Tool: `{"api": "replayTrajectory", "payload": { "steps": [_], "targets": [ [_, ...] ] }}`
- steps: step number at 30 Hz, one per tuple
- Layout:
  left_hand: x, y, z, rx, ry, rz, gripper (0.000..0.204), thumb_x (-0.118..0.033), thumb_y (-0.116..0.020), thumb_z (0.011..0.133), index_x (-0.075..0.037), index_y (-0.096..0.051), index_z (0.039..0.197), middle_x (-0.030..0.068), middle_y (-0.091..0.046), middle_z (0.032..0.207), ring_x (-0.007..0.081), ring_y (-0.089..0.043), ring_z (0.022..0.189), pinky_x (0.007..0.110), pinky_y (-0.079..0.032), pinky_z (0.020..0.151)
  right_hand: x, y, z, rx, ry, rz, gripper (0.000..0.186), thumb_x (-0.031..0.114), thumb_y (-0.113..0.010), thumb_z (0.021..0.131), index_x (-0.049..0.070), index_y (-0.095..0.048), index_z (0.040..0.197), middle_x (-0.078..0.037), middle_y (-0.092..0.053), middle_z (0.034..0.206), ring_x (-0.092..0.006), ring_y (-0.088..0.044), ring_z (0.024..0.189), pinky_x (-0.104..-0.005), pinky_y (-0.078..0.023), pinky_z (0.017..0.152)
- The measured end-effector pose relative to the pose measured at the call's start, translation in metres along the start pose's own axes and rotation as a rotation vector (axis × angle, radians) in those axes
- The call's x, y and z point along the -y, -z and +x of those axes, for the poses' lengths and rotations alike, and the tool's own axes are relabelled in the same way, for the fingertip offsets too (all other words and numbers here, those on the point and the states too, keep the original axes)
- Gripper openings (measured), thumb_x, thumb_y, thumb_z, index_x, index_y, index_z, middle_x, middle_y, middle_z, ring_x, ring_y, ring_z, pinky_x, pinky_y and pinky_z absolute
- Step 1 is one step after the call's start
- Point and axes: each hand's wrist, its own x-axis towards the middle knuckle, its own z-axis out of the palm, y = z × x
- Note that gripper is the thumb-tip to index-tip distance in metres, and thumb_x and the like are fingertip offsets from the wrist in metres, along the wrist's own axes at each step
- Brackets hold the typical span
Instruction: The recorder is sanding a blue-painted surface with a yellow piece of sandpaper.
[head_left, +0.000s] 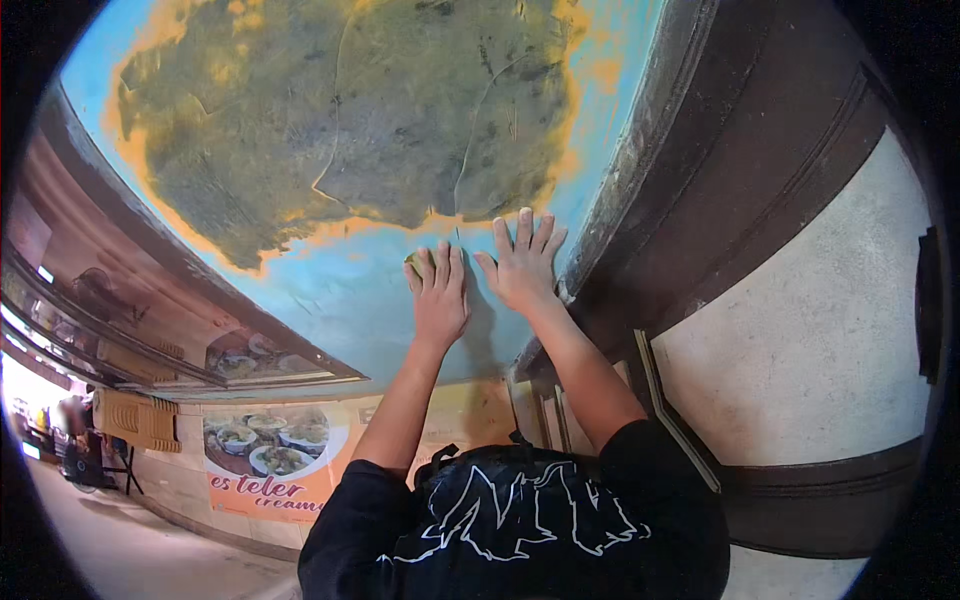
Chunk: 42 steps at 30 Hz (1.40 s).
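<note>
My left hand [438, 300] presses a small yellow-green piece [410, 261] against a light blue painted surface [345, 290]. Only an edge of that piece shows past the fingers, so its kind cannot be made out. To its right, my right hand [522, 265] lies flat on the same surface, fingers spread, with nothing in it. Just beyond the fingertips begins a large grey-green patch [340, 120], rimmed in worn orange. Thin crack-like lines run through the patch.
Dark brown moulding [640, 200] borders the blue surface on the right, with a whitish panel [800, 330] beyond. At lower left are a food poster [265, 450], stacked tan plastic chairs [135, 420] and a blurred person [75, 420]. A glossy brown framed panel [150, 290] runs along the left.
</note>
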Motion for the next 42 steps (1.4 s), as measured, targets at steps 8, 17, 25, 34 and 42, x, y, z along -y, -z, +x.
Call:
{"api": "replayTrajectory", "payload": {
  "steps": [8,17,25,34,42],
  "targets": [
    [0.013,0.003,0.01,-0.054,-0.044,-0.01,0.056,-0.014,-0.052,0.085,-0.01,-0.043,0.14,0.0092,-0.037,0.149,0.0373,-0.026,0.14,0.063,-0.016,0.109,0.003,-0.004,0.003,0.012,-0.01,-0.007,0.066,0.051,-0.051,0.09,0.007,-0.041,0.138,-0.034,-0.019,0.146,-0.0652,-0.01,0.13,-0.0791,-0.006,0.095],
    [0.029,0.02,0.018,0.013,-0.07,0.028,0.057,-0.015,-0.054,0.084,-0.014,-0.043,0.14,0.0095,-0.035,0.15,0.0366,-0.023,0.141,0.063,-0.016,0.109,0.007,-0.016,0.002,-0.039,-0.005,-0.017,0.071,0.053,-0.049,0.091,0.007,-0.035,0.142,-0.035,-0.021,0.146,-0.0656,-0.007,0.13,-0.0793,-0.007,0.095],
    [0.046,-0.003,-0.01,-0.075,-0.036,0.039,0.049,-0.017,-0.056,0.087,-0.012,-0.048,0.135,0.0109,-0.036,0.149,0.0365,-0.018,0.143,0.063,-0.013,0.109,0.016,-0.014,0.004,-0.072,-0.007,0.002,0.063,0.052,-0.05,0.091,0.014,-0.04,0.14,-0.025,-0.016,0.15,-0.063,-0.019,0.127,-0.0786,-0.012,0.094],
    [0.042,0.025,0.019,-0.108,0.009,0.02,0.048,-0.021,-0.053,0.09,-0.009,-0.046,0.136,0.0139,-0.032,0.15,0.0384,-0.015,0.143,0.061,-0.007,0.111,0.018,-0.014,0.009,-0.081,0.026,-0.034,0.069,0.052,-0.047,0.092,0.003,-0.037,0.14,-0.037,-0.016,0.145,-0.0672,-0.006,0.129,-0.0787,-0.003,0.096],
    [0.059,0.043,0.021,-0.05,-0.05,0.036,0.05,-0.023,-0.056,0.09,-0.012,-0.046,0.138,0.011,-0.03,0.152,0.0365,-0.013,0.144,0.061,-0.009,0.111,0.024,-0.008,0.01,0.024,-0.013,-0.022,0.07,0.051,-0.05,0.091,0.002,-0.034,0.139,-0.038,-0.015,0.145,-0.0674,-0.004,0.129,-0.0787,-0.002,0.096]
  ]
}}
